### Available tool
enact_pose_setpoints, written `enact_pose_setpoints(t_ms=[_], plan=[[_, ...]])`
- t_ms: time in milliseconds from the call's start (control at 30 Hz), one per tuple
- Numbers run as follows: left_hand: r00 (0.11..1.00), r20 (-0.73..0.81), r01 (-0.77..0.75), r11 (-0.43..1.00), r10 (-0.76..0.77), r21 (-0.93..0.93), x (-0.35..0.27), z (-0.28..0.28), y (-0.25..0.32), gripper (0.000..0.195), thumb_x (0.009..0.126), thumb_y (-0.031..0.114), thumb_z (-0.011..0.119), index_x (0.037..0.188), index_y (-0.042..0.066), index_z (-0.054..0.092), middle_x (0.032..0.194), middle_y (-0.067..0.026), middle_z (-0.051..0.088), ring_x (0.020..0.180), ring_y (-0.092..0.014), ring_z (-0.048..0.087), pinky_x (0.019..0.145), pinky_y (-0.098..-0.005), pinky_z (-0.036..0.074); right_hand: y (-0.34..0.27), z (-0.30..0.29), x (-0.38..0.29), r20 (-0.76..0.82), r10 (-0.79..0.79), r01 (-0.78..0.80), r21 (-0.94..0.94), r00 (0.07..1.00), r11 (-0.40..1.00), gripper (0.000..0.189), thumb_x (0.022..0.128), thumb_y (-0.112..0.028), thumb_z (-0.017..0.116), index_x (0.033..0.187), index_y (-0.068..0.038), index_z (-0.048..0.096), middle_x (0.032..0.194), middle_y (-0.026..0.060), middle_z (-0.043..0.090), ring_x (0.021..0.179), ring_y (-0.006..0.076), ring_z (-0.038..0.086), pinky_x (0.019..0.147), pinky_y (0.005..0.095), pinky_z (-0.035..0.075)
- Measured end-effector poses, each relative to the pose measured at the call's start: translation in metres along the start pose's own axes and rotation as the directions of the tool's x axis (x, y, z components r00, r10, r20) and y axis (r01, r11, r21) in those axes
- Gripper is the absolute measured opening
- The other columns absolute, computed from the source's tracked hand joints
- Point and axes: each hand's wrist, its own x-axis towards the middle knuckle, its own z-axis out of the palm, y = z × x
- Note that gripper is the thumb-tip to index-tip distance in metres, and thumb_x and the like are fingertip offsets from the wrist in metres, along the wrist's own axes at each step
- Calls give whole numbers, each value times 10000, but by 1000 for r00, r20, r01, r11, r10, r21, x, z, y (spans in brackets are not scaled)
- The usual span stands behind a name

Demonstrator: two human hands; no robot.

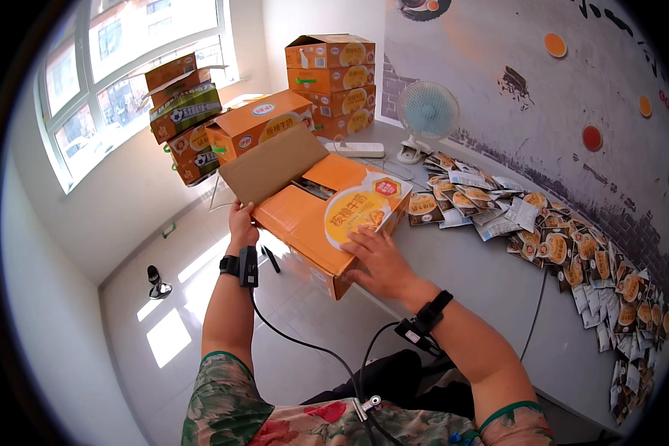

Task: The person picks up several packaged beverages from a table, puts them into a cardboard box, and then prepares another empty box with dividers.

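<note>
An orange cardboard carton (295, 217) lies before me, tilted, over the near edge of the grey table. One brown flap (276, 164) stands raised at its far left side, and a narrow gap in the top shows a dark inside. My left hand (242, 226) grips the carton's left corner by the base of that flap. Spread over the printed top and near right edge is my right hand (382, 265), its thumb at the side. Many small printed packets (474, 195) lie heaped on the table to the right, apart from both hands.
Stacked orange cartons (331, 78) stand at the back, with another carton (262, 122) nearer. A leaning pile of boxes (187, 120) is by the window. A clip fan (428, 111) and a white power strip (355, 149) with cables sit behind the carton. Black cables run from my wrists.
</note>
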Motion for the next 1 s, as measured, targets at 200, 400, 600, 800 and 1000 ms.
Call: enact_pose_setpoints(t_ms=[200, 400, 600, 800, 1000], plan=[[959, 281, 12, 993, -44, 117, -36, -4, 10, 362, 766, 134, 412, 1060, 50, 606, 890, -30, 642, 709, -124, 526, 622, -262, 385, -6, -11, -6, 26, 52, -54, 64, 998, 996, 506, 870, -435, 569, 1270, -133, 504, 1357, 127, 446, 1322, 330, 322, 1066, 511, 249], [958, 234, -260, 842, 164, 473, -71, 10, -7, 521, 853, 299, 641, 1232, -17, 475, 1079, -98, 561, 1006, -201, 529, 853, -334, 424, 10, -12, 0, 80, 77, -88, 137, 994, 987, 450, 931, -445, 473, 1226, -116, 560, 1338, 103, 482, 1322, 285, 333, 1043, 500, 278], [970, -47, 239, 916, -237, 322, -123, 43, 1, 824, 855, 149, 611, 1466, 198, 61, 1372, -115, 388, 1203, -245, 468, 953, -372, 439, 56, -29, 17, 104, 166, -196, 497, 981, 845, 383, 915, -426, 502, 1036, -96, 654, 1173, 51, 600, 1086, 246, 524, 878, 472, 414], [930, 168, 337, 941, -327, -33, -127, 37, -10, 516, 961, 193, 404, 1422, 173, 174, 1388, -131, 379, 1224, -293, 471, 983, -432, 456, 130, -35, 52, -37, 182, -171, 210, 983, 963, 273, 832, -321, 646, 978, -90, 659, 945, 87, 596, 865, 268, 553, 787, 374, 445], [859, -100, 497, 865, -502, -68, -132, 66, -1, 482, 972, 339, 393, 1319, 4, 385, 1264, -165, 532, 1141, -299, 546, 979, -424, 451, 203, -23, 82, 271, 608, -654, 469, 746, 594, 594, 720, -367, 753, 1147, -7, 551, 1050, 125, 598, 965, 244, 581, 773, 349, 474]])
